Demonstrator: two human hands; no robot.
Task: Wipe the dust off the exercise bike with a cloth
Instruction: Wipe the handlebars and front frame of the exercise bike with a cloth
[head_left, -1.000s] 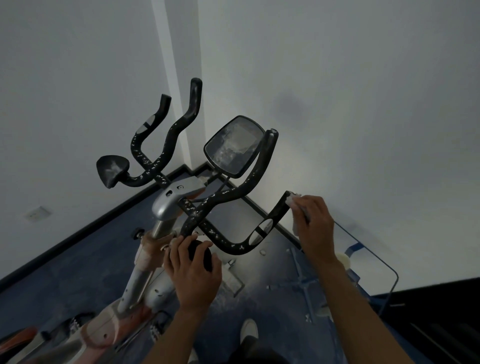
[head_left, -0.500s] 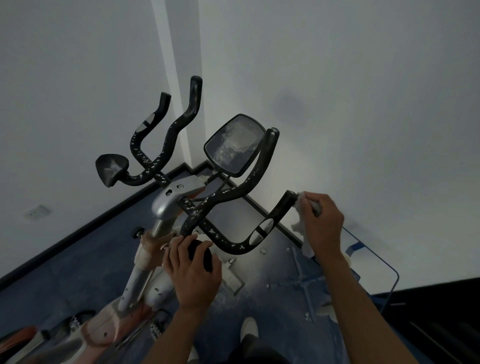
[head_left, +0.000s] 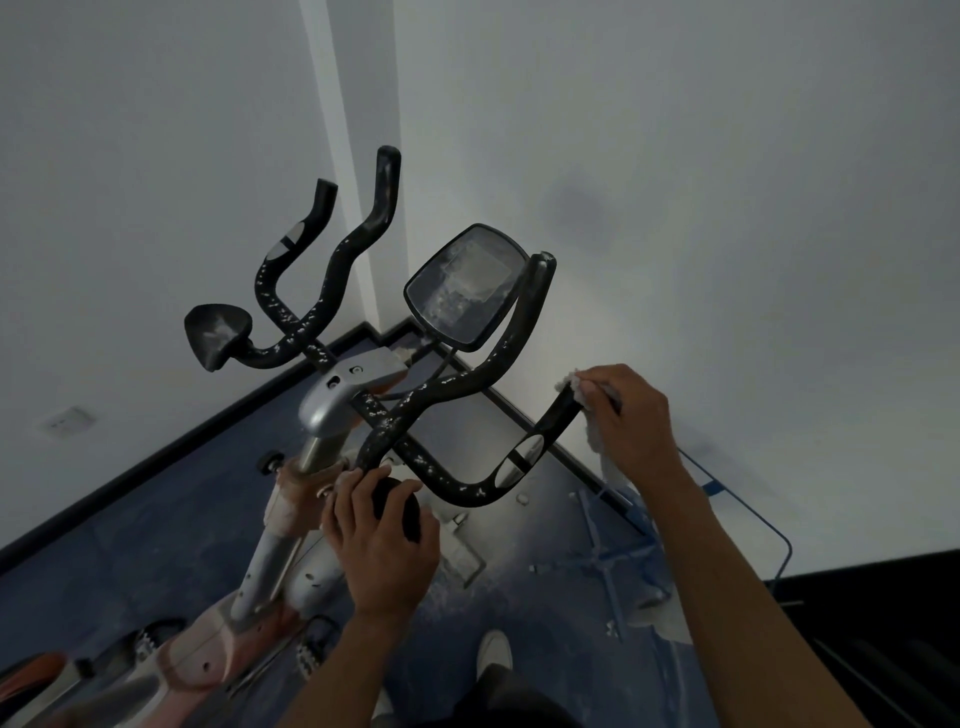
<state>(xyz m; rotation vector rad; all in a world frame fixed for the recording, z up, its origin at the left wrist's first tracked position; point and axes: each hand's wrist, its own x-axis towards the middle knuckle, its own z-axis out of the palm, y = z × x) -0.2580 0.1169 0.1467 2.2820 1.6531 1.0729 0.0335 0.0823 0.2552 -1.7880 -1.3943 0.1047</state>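
Note:
The exercise bike (head_left: 332, 400) stands below me with black handlebars (head_left: 447, 389) speckled with white dust and a dusty console screen (head_left: 465, 283). My right hand (head_left: 631, 418) grips a white cloth (head_left: 574, 387) wrapped over the tip of the right handlebar grip. A strip of the cloth hangs below my palm. My left hand (head_left: 382, 540) grips a round black pad (head_left: 397, 506) at the near end of the bars. A second black pad (head_left: 215, 332) sits at the far left, dusty.
White walls meet in a corner behind the bike, with a dark skirting board. The blue floor (head_left: 130, 525) is strewn with white dust. A blue wire frame (head_left: 748, 499) stands at the right wall. My shoe (head_left: 496, 652) is below the bars.
My right hand has slid the cloth outward along the right grip toward its tip and turned slightly. The left hand has stayed on the black pad.

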